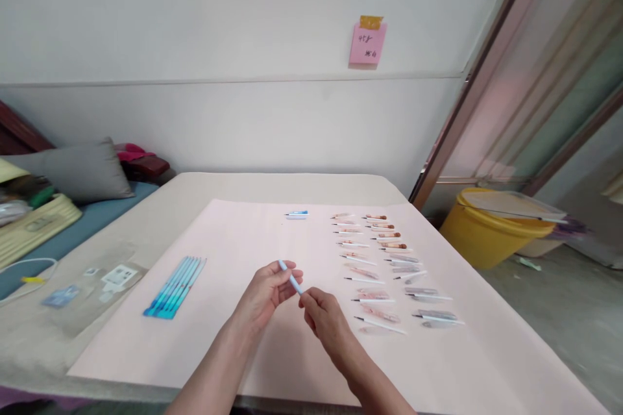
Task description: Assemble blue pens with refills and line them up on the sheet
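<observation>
A light blue pen [291,277] is held in the air between both hands, tilted with its upper end to the left. My left hand [263,291] closes on its upper part with the thumb, and my right hand [325,316] pinches its lower end. Several blue pens [178,285] lie side by side on the pink sheet [221,233], left of my hands. Beyond the hands lies a small blue pen part [298,212] with a thin refill beside it. To the right, two columns of thin white refills with dark tips [365,280] lie beside clear, pinkish pen parts [380,315].
On the left of the table are clear plastic bags [117,278]. A grey cushion [82,171] rests on the blue seat beyond. A yellow bin [477,233] stands on the floor at the right. The white wall behind bears a pink note [367,45].
</observation>
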